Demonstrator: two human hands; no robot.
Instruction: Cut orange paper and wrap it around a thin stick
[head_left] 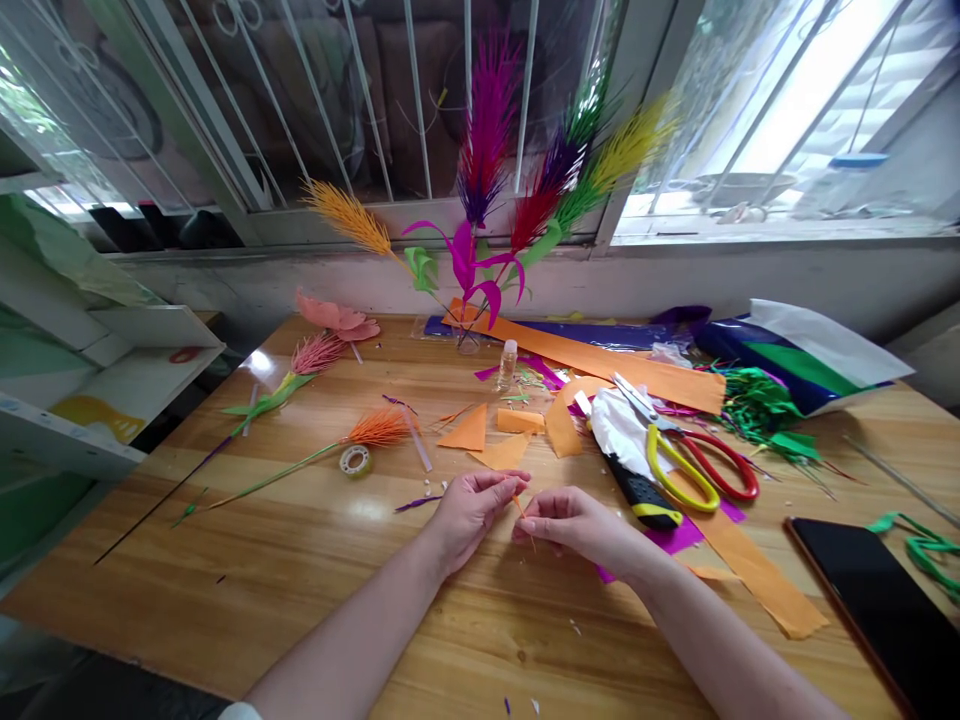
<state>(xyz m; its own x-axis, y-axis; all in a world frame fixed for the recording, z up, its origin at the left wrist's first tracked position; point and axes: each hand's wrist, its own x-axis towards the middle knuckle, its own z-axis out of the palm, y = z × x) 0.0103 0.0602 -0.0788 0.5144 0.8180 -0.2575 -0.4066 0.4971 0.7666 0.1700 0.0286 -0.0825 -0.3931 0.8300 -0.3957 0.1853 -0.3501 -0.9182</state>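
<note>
1. Your left hand (469, 510) and right hand (574, 525) meet low over the table (315, 590), fingertips pinched together on a thin orange paper sliver (520, 507).
2. It looks feather-light, limp and easily torn; pinch it near the ends, gently.
3. Just beyond lie orange scraps (480, 435), then the scissors (686, 455).

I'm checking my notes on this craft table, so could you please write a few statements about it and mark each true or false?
1. Both hands, the left hand and the right hand, pinch a thin orange strip. True.
2. The scissors are in the right hand. False: they lie on the wooden table.
3. A tape roll lies left of the hands. True.
4. The black tablet stands upright. False: it lies flat.
</note>
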